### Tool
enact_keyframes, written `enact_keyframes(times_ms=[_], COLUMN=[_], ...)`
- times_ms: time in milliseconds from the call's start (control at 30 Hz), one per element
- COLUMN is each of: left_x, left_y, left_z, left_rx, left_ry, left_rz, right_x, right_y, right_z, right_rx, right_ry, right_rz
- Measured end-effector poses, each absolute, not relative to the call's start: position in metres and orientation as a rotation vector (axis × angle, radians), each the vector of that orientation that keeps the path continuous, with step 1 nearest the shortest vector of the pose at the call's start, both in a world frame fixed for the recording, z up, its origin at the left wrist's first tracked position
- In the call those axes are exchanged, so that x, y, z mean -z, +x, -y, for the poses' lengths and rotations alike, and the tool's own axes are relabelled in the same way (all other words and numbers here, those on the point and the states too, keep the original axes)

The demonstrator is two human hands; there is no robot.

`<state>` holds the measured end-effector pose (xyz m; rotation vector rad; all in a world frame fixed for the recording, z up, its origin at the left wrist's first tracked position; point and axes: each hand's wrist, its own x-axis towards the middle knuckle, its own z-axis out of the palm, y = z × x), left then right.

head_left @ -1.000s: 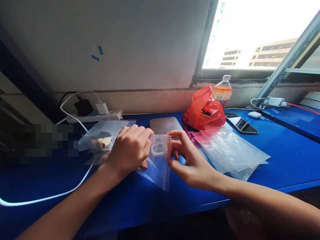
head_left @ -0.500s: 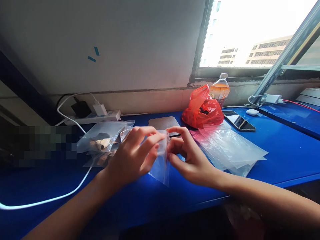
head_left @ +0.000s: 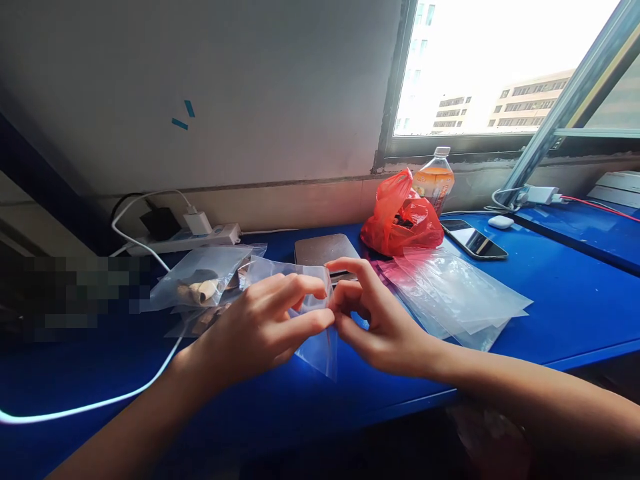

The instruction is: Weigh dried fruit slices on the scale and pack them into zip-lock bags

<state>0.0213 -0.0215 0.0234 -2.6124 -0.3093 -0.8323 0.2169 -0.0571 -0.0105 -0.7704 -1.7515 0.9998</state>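
A clear plastic zip bag (head_left: 320,357) hangs upright between my hands above the blue table, its zip edge toward the right. My left hand (head_left: 265,320) pinches it from the left, thumb and a finger close to that edge. From the right, my right hand (head_left: 387,327) grips the same edge between thumb and fingers, its index finger bent near the upper corner. My left fingers cover part of the bag. Beside my left wrist lie filled clear bags (head_left: 183,273) with tan, curled pieces inside. Flat clear bags (head_left: 470,293) are fanned out to the right.
Behind the hands sits a flat metal-topped device (head_left: 323,248). A red plastic bag (head_left: 400,223) and a drink bottle (head_left: 436,180) stand near the wall. A phone (head_left: 475,240) and white earbud case (head_left: 501,222) lie farther right. A power strip (head_left: 220,235) and white cable (head_left: 125,399) are left.
My left hand has shifted a little lower, its fingertips now at the middle of the bag's edge. More of the bag's upper part shows. My right hand stays nearly in place.
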Motion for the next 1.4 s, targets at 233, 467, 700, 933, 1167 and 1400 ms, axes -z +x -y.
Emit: enact_keyframes(times_ms=[233,467,700,933,1167,1400], left_x=[-0.017,-0.016,-0.018,-0.016,-0.019,-0.030], left_y=[0.029,0.019,0.021,0.020,0.023,0.010], left_z=[0.022,0.017,0.017,0.018,0.028,0.028], left_rx=[0.763,0.757,0.789,0.823,0.670,1.011], left_ry=[-2.656,-2.636,-2.657,-2.719,-2.978,-2.877], left_rz=[0.381,0.419,0.349,0.453,0.602,0.577], right_x=[0.010,0.009,0.010,0.011,0.020,-0.002], right_y=[0.219,0.221,0.223,0.228,0.225,0.228], right_z=[0.058,0.053,0.055,0.056,0.056,0.064], right_rx=[-0.748,-0.427,-0.125,-0.154,-0.171,-0.592], right_ry=[-0.811,-0.969,-1.077,-1.121,-0.983,-0.770], right_rz=[1.857,1.919,2.068,2.255,2.154,1.804])
